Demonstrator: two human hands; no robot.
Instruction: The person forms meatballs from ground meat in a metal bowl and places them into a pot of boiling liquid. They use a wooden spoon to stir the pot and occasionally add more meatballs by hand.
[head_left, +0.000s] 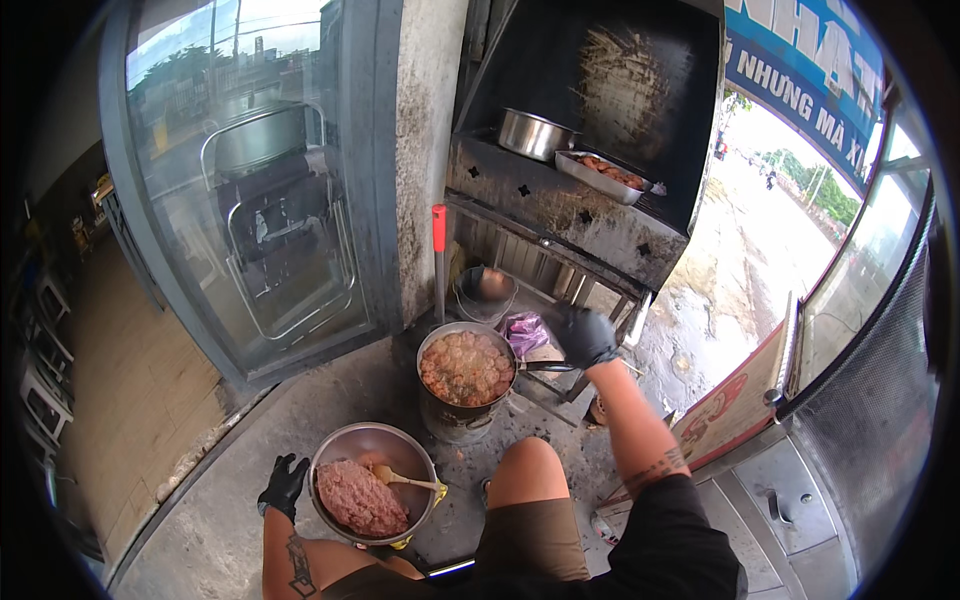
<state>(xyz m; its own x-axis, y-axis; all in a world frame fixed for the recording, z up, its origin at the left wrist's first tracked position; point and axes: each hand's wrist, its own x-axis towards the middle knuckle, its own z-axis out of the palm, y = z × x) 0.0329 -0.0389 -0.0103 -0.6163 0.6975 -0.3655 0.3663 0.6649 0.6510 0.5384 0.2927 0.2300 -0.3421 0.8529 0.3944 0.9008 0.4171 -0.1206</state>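
Observation:
My left hand, in a black glove, is beside the left rim of a steel mixing bowl. Its fingers are apart, with nothing seen in them. Raw minced meat fills much of the bowl, and a wooden spoon rests against it, its handle over the right rim. My right hand, also gloved in black, is blurred above the dark handle of a pan. Whether its fingers hold anything is hidden. Several meat patties are frying in bubbling oil in that pan, on a round stove.
Behind the pan stand a red-handled pole, a bucket and a purple plastic bag. A sooty grill stand bears a steel pot and a tray of browned meat. A glass door stands at left.

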